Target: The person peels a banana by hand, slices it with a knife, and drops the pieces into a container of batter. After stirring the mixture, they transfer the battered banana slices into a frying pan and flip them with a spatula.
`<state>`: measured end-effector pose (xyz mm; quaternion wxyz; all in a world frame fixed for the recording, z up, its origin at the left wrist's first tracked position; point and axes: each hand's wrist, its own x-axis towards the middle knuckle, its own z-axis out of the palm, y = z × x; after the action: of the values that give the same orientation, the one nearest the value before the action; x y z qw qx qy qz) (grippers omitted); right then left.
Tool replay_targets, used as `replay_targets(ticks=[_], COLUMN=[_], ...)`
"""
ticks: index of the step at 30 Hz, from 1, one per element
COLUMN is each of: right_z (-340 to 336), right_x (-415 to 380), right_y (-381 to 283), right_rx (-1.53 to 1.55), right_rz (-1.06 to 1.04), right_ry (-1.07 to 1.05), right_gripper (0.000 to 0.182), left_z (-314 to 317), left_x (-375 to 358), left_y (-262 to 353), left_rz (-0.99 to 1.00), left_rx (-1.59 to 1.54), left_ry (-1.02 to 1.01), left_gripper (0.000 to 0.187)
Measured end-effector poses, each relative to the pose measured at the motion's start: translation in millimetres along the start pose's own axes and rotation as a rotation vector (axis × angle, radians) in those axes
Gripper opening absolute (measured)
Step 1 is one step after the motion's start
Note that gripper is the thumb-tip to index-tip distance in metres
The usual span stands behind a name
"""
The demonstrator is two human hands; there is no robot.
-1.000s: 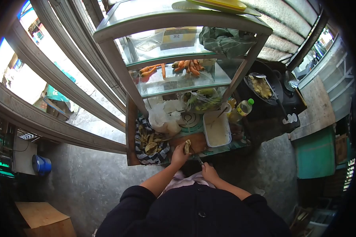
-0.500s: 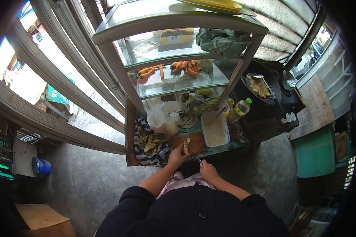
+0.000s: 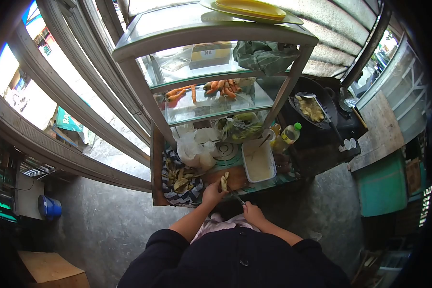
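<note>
Over the front of a brown cutting board (image 3: 237, 178), my left hand (image 3: 213, 193) is closed around a pale, partly peeled banana (image 3: 224, 179). My right hand (image 3: 253, 212) grips a small knife (image 3: 236, 196), its blade pointing toward the banana. Left of the board, brown and yellowish peels (image 3: 181, 181) lie on a dark-and-white patterned cloth (image 3: 195, 194). A white plastic tub (image 3: 259, 165) holding pale batter stands to the board's right.
A glass display case (image 3: 216, 113) with carrots (image 3: 222, 88) rises behind the board. Bagged green produce (image 3: 237, 127), a white plastic bag (image 3: 193, 151) and a green-capped bottle (image 3: 289, 136) stand nearby. Further right, a wok (image 3: 324, 108) sits with fried pieces (image 3: 311, 109) on a strainer.
The view has shifted slightly. The banana has turned a little in my left hand and shows more pale flesh; my right hand still holds the knife close by.
</note>
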<state>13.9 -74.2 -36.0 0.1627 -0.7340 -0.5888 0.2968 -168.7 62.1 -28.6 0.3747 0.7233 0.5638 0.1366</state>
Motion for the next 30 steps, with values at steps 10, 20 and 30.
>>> replay_targets(ticks=[10,20,30], right_z=[3,-1,0], right_x=[16,0,4], right_y=[5,-4,-13], right_rx=[0.312,0.097,0.011], right_rz=[0.246,-0.018,-0.016], right_ry=[-0.170,0.090,0.040], right_gripper=[0.020,0.020,0.019], left_z=[5,3,3], left_x=[5,5,7], left_y=[-5,1,1], left_rz=[-0.043,-0.108,-0.095], left_rx=[-0.036,-0.078,-0.027], left_ry=[0.003,0.004,-0.016], left_gripper=[0.039,0.050,0.041])
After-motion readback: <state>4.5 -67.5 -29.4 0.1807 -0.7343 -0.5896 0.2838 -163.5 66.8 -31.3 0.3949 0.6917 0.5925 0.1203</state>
